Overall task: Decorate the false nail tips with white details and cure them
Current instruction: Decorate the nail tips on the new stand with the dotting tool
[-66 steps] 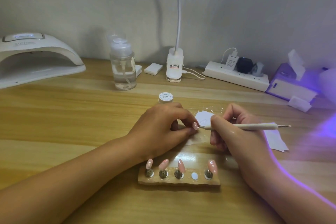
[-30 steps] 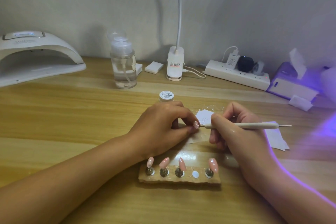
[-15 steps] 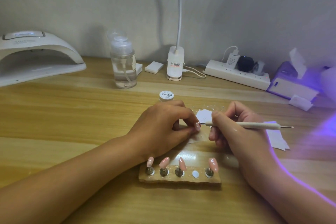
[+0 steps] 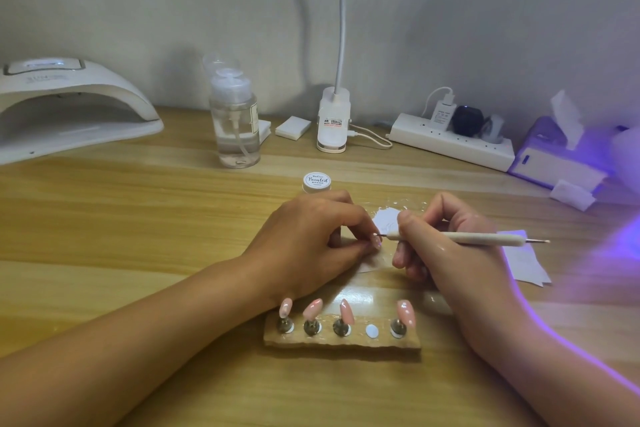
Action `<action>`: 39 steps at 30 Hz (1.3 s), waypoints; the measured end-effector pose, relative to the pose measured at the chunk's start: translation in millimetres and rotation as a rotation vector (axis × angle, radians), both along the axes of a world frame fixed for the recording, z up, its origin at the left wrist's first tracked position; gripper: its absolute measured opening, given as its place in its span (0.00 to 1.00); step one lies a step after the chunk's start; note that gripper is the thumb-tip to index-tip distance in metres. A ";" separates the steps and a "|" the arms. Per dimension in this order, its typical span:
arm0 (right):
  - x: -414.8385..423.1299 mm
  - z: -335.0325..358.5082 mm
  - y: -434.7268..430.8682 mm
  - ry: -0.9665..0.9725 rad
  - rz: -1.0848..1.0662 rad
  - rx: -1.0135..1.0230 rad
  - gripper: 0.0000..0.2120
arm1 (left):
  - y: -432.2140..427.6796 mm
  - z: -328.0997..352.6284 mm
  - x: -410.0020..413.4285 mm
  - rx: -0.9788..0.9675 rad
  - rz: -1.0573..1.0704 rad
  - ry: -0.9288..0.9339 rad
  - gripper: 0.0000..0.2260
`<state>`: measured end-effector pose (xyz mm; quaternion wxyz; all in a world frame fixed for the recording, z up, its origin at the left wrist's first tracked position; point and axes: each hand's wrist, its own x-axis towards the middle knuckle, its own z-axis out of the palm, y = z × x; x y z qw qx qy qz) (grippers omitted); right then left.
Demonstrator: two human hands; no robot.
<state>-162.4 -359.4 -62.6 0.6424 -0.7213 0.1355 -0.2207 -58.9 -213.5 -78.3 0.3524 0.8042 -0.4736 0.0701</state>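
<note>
My left hand [image 4: 311, 239] pinches a pink false nail tip [image 4: 375, 240] between thumb and fingers, just above the table. My right hand [image 4: 446, 246] grips a cream dotting pen [image 4: 478, 238] lying almost level, its fine metal point touching the held tip. In front of both hands stands a wooden holder [image 4: 341, 340] with several pink nail tips [image 4: 312, 308] on metal pegs and one bare white spot. A small white-lidded jar [image 4: 317, 181] marked "Painted" sits behind my left hand. White paint lies on a clear sheet [image 4: 386, 218] between my hands.
A white curing lamp [image 4: 65, 107] stands at the far left. A clear pump bottle [image 4: 235, 121], a clip-lamp base [image 4: 332, 125], a power strip [image 4: 450, 142] and a tissue box [image 4: 557, 156] line the back. White wipes [image 4: 526, 263] lie at right. Violet light glows at the right edge.
The pen tip has stayed on the held nail tip with only small shifts. Both hands and the holder keep their places.
</note>
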 end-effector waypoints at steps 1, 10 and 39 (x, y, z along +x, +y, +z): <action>0.2 -0.1 0.0 0.001 0.001 0.001 0.13 | 0.0 0.1 -0.1 0.002 0.001 -0.004 0.02; 1.5 -2.4 -1.8 -0.020 0.000 -0.009 0.14 | 0.5 -0.5 0.2 -0.004 -0.002 -0.024 0.02; 6.0 -8.3 -13.8 -0.157 -0.200 0.112 0.17 | 1.4 4.5 1.1 -0.088 -0.021 0.213 0.05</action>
